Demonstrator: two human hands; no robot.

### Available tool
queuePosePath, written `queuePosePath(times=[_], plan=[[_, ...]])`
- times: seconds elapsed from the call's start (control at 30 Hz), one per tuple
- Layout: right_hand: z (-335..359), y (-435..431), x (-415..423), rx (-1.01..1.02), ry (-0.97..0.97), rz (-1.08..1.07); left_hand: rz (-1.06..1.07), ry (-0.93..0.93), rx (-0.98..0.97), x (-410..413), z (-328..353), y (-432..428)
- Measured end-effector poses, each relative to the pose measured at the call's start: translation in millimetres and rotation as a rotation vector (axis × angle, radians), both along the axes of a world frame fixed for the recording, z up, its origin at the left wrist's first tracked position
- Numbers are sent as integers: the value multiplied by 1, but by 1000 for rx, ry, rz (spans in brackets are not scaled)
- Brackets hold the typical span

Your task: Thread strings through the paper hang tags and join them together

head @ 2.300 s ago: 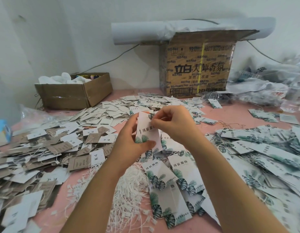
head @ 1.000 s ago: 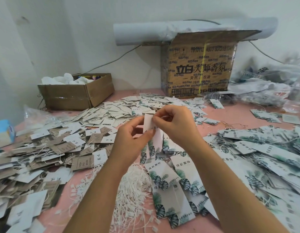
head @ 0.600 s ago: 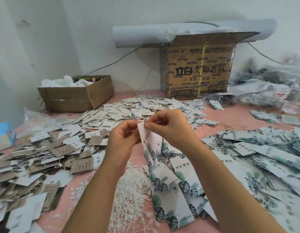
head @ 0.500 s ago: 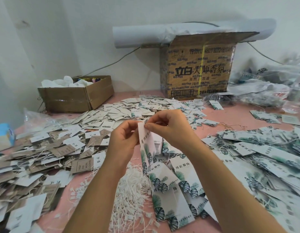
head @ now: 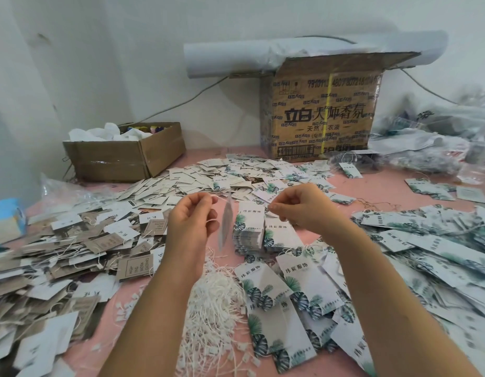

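Observation:
My left hand (head: pixel 192 221) and my right hand (head: pixel 301 208) are held apart above the pink table (head: pixel 377 186), each pinching one end of a thin white string (head: pixel 214 196). A white hang tag (head: pixel 225 224) hangs edge-on from the string between them, blurred. Below it lies a neat stack of leaf-printed tags (head: pixel 249 227). A heap of loose white strings (head: pixel 214 308) sits on the table between my forearms.
Brown and white tags (head: pixel 72 246) are piled at the left, leaf-printed tags (head: pixel 426 254) at the right. A low open carton (head: pixel 127 156) stands back left. A tall printed carton (head: pixel 320 112) with a paper roll (head: pixel 236 58) stands at the back. Plastic bags (head: pixel 440 142) lie far right.
My hands have drawn apart from the top of the tag. The tag now dangles from the string stretched between them instead of being held directly in my fingers.

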State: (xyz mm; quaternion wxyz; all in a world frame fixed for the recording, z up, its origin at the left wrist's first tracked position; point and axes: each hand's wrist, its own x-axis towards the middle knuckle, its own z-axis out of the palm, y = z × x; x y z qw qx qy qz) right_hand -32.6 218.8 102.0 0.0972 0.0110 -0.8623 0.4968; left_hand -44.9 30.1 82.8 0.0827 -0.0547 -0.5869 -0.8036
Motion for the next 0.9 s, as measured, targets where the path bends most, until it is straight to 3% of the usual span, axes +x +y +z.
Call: queuePosePath(times=[0.37, 0.67, 0.9], plan=[[-3, 12, -3, -16, -59, -62, -81, -67, 291, 1, 7, 0], [0, 14, 4, 37, -73, 62, -50, -110, 327, -2, 4, -3], [4, 14, 3, -126, 84, 58, -34, -15, 217, -1, 2, -4]])
